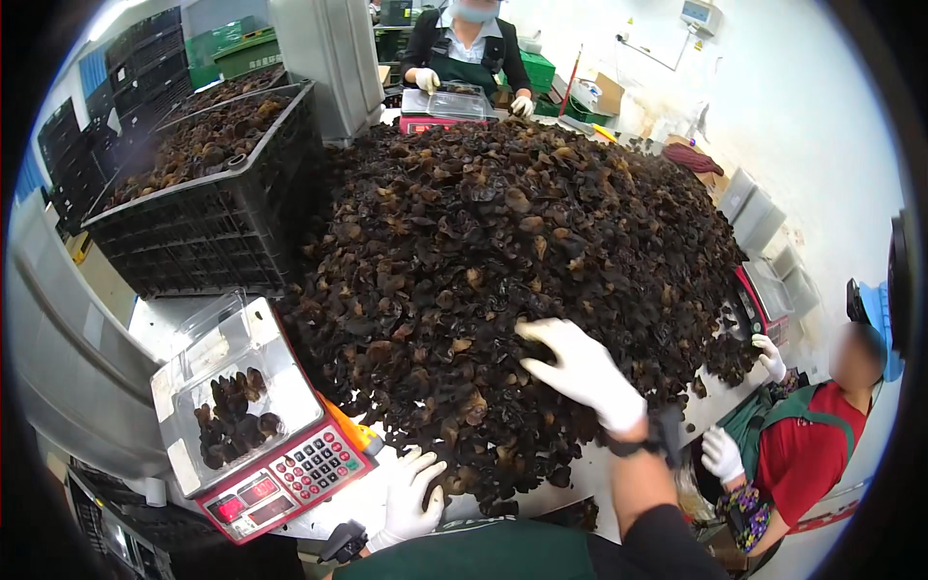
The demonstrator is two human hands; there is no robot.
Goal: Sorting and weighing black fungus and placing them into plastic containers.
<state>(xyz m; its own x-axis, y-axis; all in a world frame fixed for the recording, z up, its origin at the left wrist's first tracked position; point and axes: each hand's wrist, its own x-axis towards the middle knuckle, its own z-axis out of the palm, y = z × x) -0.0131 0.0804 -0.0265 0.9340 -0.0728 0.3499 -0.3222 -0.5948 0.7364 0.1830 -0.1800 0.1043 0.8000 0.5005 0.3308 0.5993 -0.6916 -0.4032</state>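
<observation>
A large heap of dark brown wood ear mushrooms (pixel 507 239) covers the table before me. My right hand (pixel 587 370), in a white glove, reaches over the near part of the heap. Its thumb and fingers are spread, and I see nothing held between them. At the heap's front edge is my left hand (pixel 413 496), also gloved, with fingers apart and holding nothing. Left of it stands a red digital scale (pixel 312 464) with a lit display. On its pan sits a clear plastic clamshell box (pixel 250 457), lid raised, with several mushrooms (pixel 232 413) inside.
A black plastic crate (pixel 196 246) full of mushrooms stands at left. An orange-handled tool (pixel 355 431) lies beside my scale. Across the table, a gloved person (pixel 464 65) works at another scale (pixel 442 125). A person in red (pixel 812 442) is at right, near a third scale (pixel 757 301).
</observation>
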